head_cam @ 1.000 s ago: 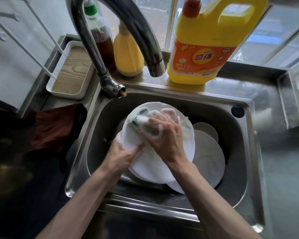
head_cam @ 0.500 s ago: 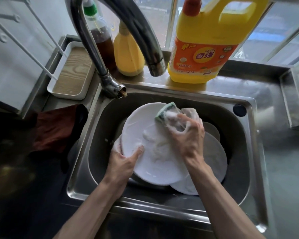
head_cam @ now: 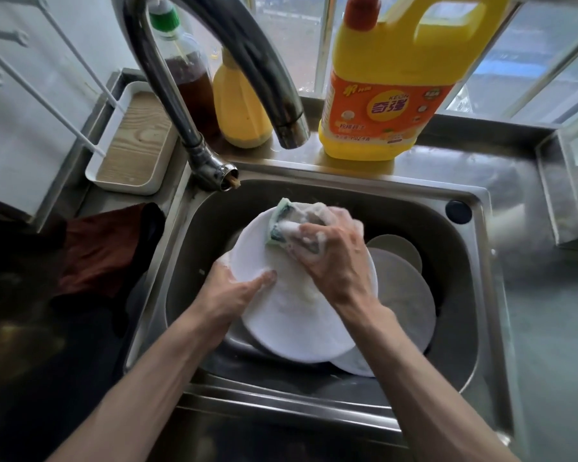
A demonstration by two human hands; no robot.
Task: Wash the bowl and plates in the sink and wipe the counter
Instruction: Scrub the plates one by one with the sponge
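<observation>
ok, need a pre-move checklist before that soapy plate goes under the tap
1. Left hand holds the top plate at its left edge, thumb on the face: ok.
2. Right hand grips the sponge against the plate's upper part: ok.
3. Foam on the plate's face: ok. Underside: cannot tell.
4. Water from the faucet: none visible, so not ok for rinsing.
5. Other plates lie under the top plate in the sink. Washed or not: cannot tell.
6. Bowl located: cannot tell.
</observation>
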